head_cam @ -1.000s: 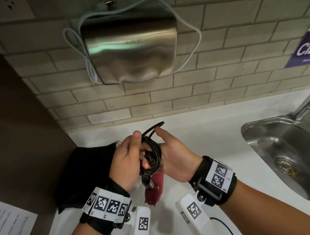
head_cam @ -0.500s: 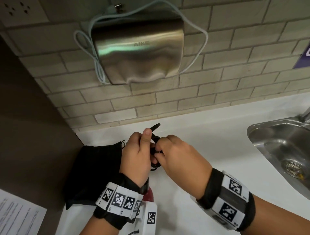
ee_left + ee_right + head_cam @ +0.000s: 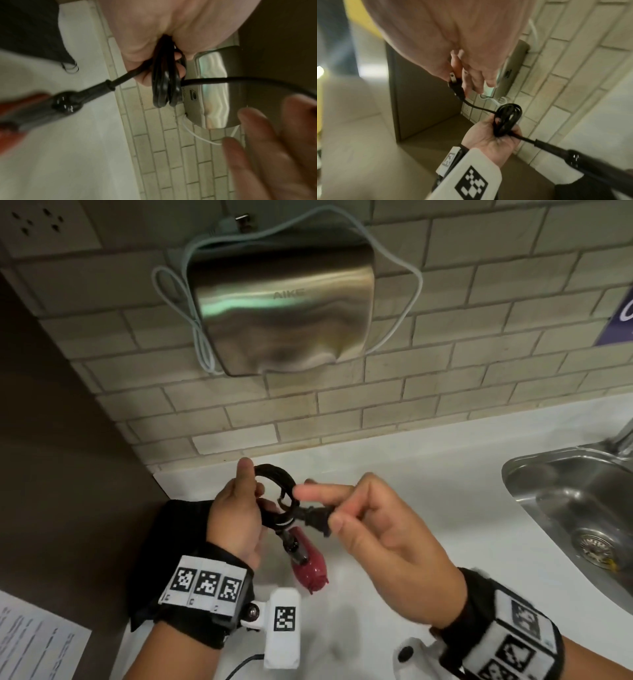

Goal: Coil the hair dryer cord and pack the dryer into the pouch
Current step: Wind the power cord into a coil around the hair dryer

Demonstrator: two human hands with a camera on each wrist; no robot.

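Note:
My left hand (image 3: 239,508) grips a bundle of black cord loops (image 3: 275,477) above the white counter; the same coiled cord (image 3: 165,81) (image 3: 507,119) shows in both wrist views. Just right of the coil, my right hand (image 3: 370,529) pinches the black plug (image 3: 313,517) (image 3: 455,85), with a short stretch of cord running back to the loops. The dark red hair dryer (image 3: 308,571) hangs below the coil by its cord, near the counter. The black pouch (image 3: 171,546) lies on the counter at the left, partly hidden behind my left wrist.
A steel hand dryer (image 3: 281,313) with a white cable hangs on the brick-tiled wall above. A steel sink (image 3: 582,508) is set into the counter at right. A brown panel (image 3: 51,457) bounds the left side, with a printed sheet (image 3: 34,642) at lower left.
My right hand has drawn away to the right with the plug, out from the coil where both hands were bunched. The dryer shows again below the loops.

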